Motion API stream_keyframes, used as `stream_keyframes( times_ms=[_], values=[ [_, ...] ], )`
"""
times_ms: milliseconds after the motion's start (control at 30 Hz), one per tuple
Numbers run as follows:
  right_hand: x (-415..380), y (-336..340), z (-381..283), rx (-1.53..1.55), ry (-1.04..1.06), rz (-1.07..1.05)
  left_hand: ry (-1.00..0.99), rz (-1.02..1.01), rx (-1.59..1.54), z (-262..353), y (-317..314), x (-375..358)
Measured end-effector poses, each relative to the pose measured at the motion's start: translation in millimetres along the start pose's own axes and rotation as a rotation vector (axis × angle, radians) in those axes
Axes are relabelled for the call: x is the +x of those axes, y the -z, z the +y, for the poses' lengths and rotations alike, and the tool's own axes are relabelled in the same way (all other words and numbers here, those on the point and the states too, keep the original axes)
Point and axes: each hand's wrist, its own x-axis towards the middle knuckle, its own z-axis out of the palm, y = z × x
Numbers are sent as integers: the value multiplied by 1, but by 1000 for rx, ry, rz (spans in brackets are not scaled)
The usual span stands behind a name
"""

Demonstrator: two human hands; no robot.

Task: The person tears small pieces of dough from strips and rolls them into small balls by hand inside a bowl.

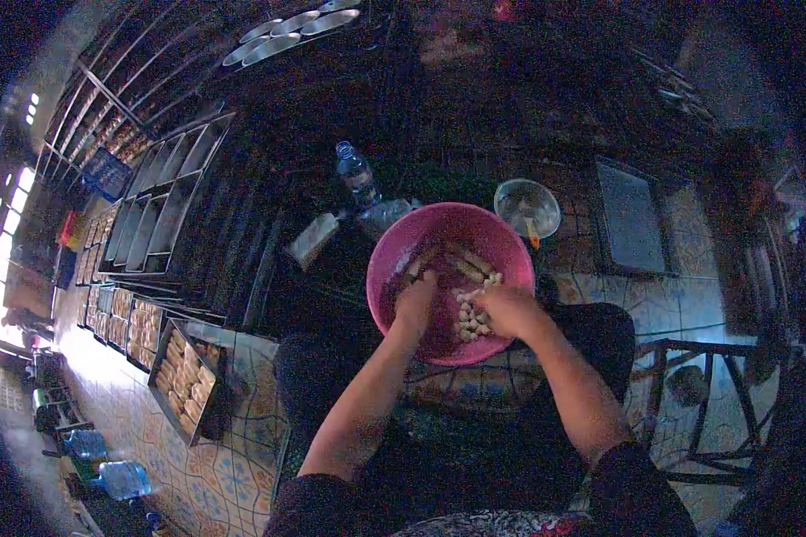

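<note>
A pink basin (pixel 450 212) sits between the knees. My left hand (pixel 414 304) reaches into its left side with the fingers bent together, beside a dull dough-like piece (pixel 415 266); what the fingers hold is hidden. Over the right side, my right hand (pixel 509 311) has its fingers drawn in close to a cluster of small pale dough-like lumps (pixel 471 324); I cannot make out what is between them. Longer pale strips (pixel 471 262) lie toward the far side of the basin.
Beyond the basin are a clear plastic bottle (pixel 357 176), a pale packet (pixel 314 240) and a metal bowl (pixel 527 202) with an orange-handled tool (pixel 533 235). A flat tray (pixel 634 218) lies right, near a metal frame (pixel 703 403). Trays of bread-like pieces (pixel 186 376) stand left.
</note>
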Motion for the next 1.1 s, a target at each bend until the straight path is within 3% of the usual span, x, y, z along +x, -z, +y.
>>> stream_keyframes(
  times_ms=[67, 167, 233, 267, 333, 367, 433, 467, 533, 567, 633, 767, 833, 867, 933, 1033, 1100],
  values=[
    [3, -8, -4, -108, -69, -64, -46, 81, 93, -4, -2, 5],
    [3, -17, 1, -77, -130, 64, -38, 92, 160, -1, 4, 16],
    [0, -17, 6, -21, -134, 93, -250, -127, 165, 27, 47, -5],
    [-2, -9, 3, -18, -139, 97, -255, -131, 169, 20, 48, -1],
    [-4, 15, -7, 263, -196, 87, -607, -212, 150, -7, 36, 19],
    [5, 4, -1, 264, -195, 87, -607, -212, 151, -20, 27, 32],
    [28, -29, 18, 459, 188, 380, -767, -189, 437, -40, 14, 53],
    [31, -32, 19, 459, 189, 379, -766, -188, 437, -29, 20, 44],
    [35, -35, 20, 198, 322, 552, -33, -345, -438, 21, 53, 3],
    [37, -35, 20, 198, 323, 550, -32, -345, -439, 42, 71, -13],
    [39, -33, 17, 325, 249, 500, 234, -379, -816, 70, 97, -34],
    [33, -12, 8, 630, 114, 360, 179, -411, -870, 69, 99, -29],
    [34, -13, 10, 687, 124, 389, -28, -311, -411, 83, 108, -39],
    [33, -13, 12, 685, 122, 387, -28, -311, -413, 78, 104, -36],
    [25, 0, 5, 607, 93, 265, -271, -117, -92, 68, 93, -30],
    [20, 8, 0, 628, 84, 380, -323, -293, -297, 61, 99, -28],
    [19, 12, 3, 582, 87, 335, -367, -260, -169, 48, 88, -18]
  ],
)
